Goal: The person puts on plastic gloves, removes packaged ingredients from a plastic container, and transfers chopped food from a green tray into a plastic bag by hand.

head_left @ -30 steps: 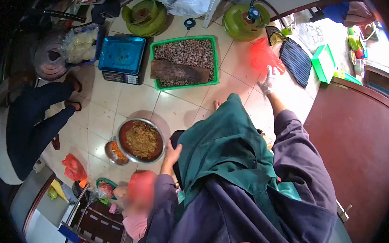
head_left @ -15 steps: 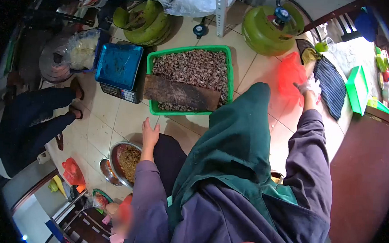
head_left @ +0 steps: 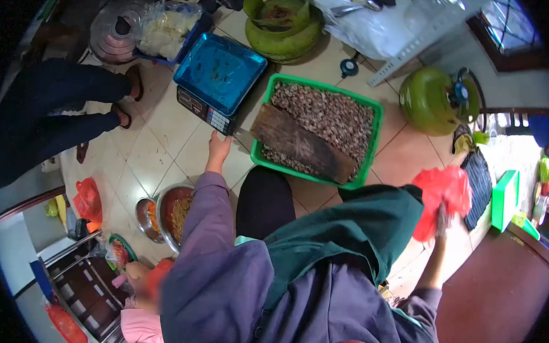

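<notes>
My left hand [head_left: 218, 151] reaches forward with its fingers stretched out, the tips at the front edge of a digital scale [head_left: 204, 111] beside the keypad. A blue tray [head_left: 221, 69] rests on top of the scale. On my other side, my right hand [head_left: 444, 222], in a thin clear glove, grips a red plastic bag [head_left: 427, 195]; the bag partly hides the fingers. Between my hands stands a green crate [head_left: 377, 136] full of small brownish shellfish [head_left: 327, 112], with a dark wooden board [head_left: 304, 143] lying across it.
Two green gas cylinders [head_left: 430, 105] [head_left: 282, 32] stand at the back. Metal bowls [head_left: 163, 203] with food sit left of my knee. Another person's legs [head_left: 61, 98] are at the far left, and a child in pink [head_left: 142, 326] is at lower left.
My left hand has moved forward to the scale's edge. The red bag now spreads around my right hand, which is lower in the view. The whole view has turned and shifted.
</notes>
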Demonstrator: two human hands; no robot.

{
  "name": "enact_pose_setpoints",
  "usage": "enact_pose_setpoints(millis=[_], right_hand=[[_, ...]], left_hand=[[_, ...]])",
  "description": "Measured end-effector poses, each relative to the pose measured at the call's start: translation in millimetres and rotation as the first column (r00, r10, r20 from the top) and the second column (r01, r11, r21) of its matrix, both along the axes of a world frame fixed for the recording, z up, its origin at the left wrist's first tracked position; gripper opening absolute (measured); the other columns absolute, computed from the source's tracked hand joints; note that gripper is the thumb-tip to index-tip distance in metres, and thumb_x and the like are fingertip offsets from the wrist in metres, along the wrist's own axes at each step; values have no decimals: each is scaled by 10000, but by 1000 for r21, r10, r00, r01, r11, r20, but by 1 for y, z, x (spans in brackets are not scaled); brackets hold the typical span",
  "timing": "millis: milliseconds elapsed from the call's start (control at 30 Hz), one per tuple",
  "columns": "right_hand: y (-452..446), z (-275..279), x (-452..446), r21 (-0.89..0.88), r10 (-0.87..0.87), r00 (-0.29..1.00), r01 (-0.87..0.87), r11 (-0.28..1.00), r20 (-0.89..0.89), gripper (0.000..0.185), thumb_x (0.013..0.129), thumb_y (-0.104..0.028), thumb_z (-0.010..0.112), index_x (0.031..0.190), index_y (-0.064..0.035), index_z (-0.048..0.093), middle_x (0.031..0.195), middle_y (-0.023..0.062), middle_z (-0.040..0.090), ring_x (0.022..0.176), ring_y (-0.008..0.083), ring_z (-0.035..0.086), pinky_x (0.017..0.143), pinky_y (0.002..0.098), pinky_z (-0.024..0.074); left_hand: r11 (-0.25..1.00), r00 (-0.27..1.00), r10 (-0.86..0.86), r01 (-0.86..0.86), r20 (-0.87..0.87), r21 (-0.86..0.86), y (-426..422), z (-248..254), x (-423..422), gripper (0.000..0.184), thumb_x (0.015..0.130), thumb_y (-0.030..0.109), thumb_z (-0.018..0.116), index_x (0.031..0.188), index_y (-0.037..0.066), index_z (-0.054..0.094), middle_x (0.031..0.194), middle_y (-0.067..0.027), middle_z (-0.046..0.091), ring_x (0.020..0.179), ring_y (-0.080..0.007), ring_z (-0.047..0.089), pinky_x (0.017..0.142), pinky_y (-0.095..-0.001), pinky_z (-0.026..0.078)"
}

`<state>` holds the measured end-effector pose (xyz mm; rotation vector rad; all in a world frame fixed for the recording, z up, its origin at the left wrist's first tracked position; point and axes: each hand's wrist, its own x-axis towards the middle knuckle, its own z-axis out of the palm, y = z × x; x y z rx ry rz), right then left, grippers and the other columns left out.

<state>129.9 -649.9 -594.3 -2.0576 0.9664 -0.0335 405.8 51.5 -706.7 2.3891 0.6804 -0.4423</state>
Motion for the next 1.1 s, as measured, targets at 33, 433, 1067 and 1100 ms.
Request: enact_pose_setpoints(millis=[33,433,1067,1100], right_hand=[[8,11,-7,-46,-14,998,17,999,57,288,937,-246,502,1176,-119,602,627,-51,493,521,34,404,471,211,347],[175,112,106,-166,121,898,-208,964,-422,505,938,-109,457,1415,-104,292,858,77,665,541,106,523,484,230,416],[335,117,280,-246,537,762,-634,733,-361,321,936,-232,468,1206,-90,567,1159,108,584,1101,255,523,990,358,337],[325,108,284,-239,532,753,-639,731,-388,321,939,-238,460,1204,-92,568,1158,110,584,1094,261,526,988,364,342]], left_hand=[[997,997,65,-66,-42,-29,13,-18,10,699,812,284,591,1377,-1,294,1322,-296,400,1211,-406,416,999,-419,358],[969,849,224,-247,479,-14,147,-34,184,805,819,472,568,1346,-72,296,1367,-333,287,1295,-435,271,1070,-444,247],[986,986,163,-161,42,-46,198,-49,184,873,741,630,555,1259,-62,436,1239,-312,443,1152,-436,458,986,-437,358],[979,978,202,-200,53,-31,192,-42,178,870,740,628,556,1256,-63,438,1234,-315,444,1151,-438,456,987,-438,356]])
